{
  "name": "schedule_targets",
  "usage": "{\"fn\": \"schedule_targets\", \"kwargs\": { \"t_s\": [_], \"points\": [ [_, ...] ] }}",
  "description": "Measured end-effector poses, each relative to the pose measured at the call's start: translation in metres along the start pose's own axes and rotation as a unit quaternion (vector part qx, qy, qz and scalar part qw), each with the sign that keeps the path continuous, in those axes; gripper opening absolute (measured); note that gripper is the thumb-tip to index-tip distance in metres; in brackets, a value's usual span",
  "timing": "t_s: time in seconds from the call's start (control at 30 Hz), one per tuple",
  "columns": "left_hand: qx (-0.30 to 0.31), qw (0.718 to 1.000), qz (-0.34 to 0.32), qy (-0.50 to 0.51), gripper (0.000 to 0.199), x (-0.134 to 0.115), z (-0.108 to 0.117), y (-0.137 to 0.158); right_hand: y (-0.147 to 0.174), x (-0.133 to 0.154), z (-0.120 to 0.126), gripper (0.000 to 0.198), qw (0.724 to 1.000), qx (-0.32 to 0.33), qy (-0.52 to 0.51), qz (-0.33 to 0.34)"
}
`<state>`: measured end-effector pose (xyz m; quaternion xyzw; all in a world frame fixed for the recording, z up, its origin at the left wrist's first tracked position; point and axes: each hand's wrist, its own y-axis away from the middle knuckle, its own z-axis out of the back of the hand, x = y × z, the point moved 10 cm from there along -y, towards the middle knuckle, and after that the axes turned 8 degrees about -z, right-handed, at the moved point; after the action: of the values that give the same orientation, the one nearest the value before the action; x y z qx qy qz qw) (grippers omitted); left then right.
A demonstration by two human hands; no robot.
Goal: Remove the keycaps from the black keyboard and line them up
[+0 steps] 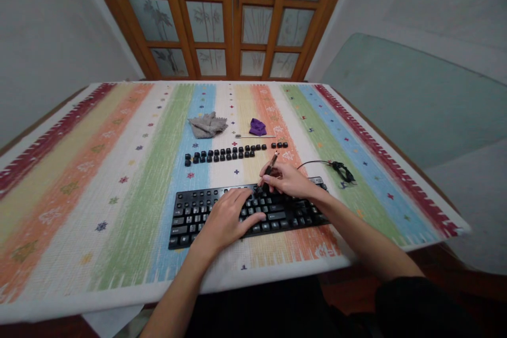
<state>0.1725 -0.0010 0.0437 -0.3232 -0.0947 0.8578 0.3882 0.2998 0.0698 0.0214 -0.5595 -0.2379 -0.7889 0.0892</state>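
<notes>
Got the left hand (pixel 225 216) lying open on one black keyboard (pixel 276 216), thumb stuck out sideways. Gripping one slim dark tool (pixel 271 167) in the right hand (pixel 288 179), pinched over the keyboard's back edge; can't tell about contact at the tip. Got one cable (pixel 343 171), bundled up, just past the keyboard's far right corner. Straight behind the keyboard, seeing loose black keycaps (pixel 228 151) in two rows, roughly two dozen (kinda tiny, so not swearing to it), plus three set apart at the right end. Further back from the keyboard, spotting one thin stick (pixel 253 136), one crumpled gray cloth (pixel 208 125) and one small purple cloth (pixel 258 127). All on one striped, cloth-covered surface (pixel 127 222), with wood-framed glass doors (pixel 237 21) way beyond the keyboard.
</notes>
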Motion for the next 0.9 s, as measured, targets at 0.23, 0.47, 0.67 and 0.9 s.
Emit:
{"fn": "schedule_targets", "kwargs": {
  "t_s": [0.23, 0.47, 0.67, 0.9],
  "points": [
    [-0.105, 0.994, -0.005, -0.003, 0.029, -0.004, 0.014, -0.008, 0.004, -0.001, 0.004, 0.042, 0.989, -0.024, -0.147, -0.002],
    [-0.148, 0.987, 0.045, 0.039, 0.017, -0.008, 0.017, -0.018, 0.011, -0.012, 0.001, 0.049, 0.954, -0.03, -0.298, -0.019],
    [-0.175, 0.978, 0.074, 0.081, 0.014, -0.01, 0.018, -0.026, 0.019, -0.014, 0.007, 0.051, 0.939, -0.055, -0.339, 0.0],
    [-0.188, 0.952, 0.139, 0.198, 0.015, 0.002, 0.002, -0.025, 0.03, -0.008, 0.014, 0.05, 0.949, -0.078, -0.302, 0.048]
  ]
}}
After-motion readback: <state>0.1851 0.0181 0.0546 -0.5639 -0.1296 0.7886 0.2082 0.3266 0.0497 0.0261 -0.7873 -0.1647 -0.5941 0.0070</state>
